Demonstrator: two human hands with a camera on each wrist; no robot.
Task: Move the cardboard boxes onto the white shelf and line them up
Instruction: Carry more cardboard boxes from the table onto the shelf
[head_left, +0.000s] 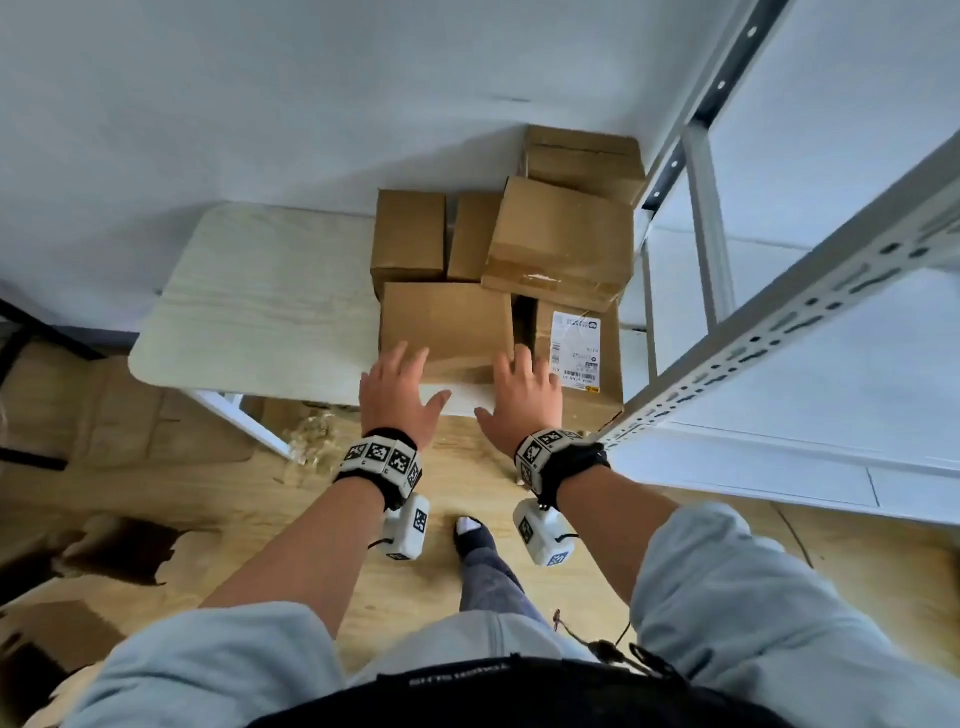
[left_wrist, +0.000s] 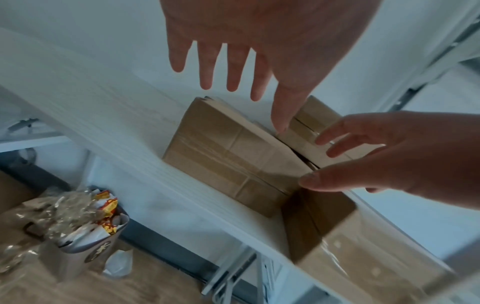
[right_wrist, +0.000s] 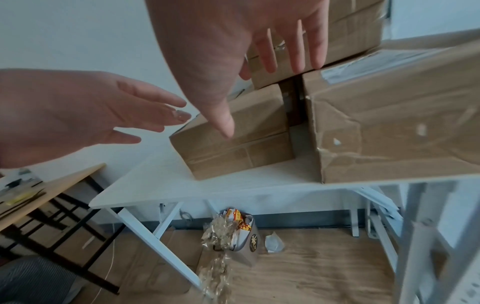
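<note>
Both hands, left hand and right hand, reach with spread, empty fingers for the front box, which next needs gripping by its sides and lifting to the shelf.

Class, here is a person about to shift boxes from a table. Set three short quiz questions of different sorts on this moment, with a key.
1. True or false: the left hand already grips the plain brown cardboard box at the front of the pale wood-grain table.
2. Which box carries a white shipping label? A. the front box between the hands B. the large brown cardboard box nearest the white metal shelf
3. Fill in: the right hand has its fingers ____.

Key: 1 false, both hands are open and short of it; 2 B; 3 spread.
</note>
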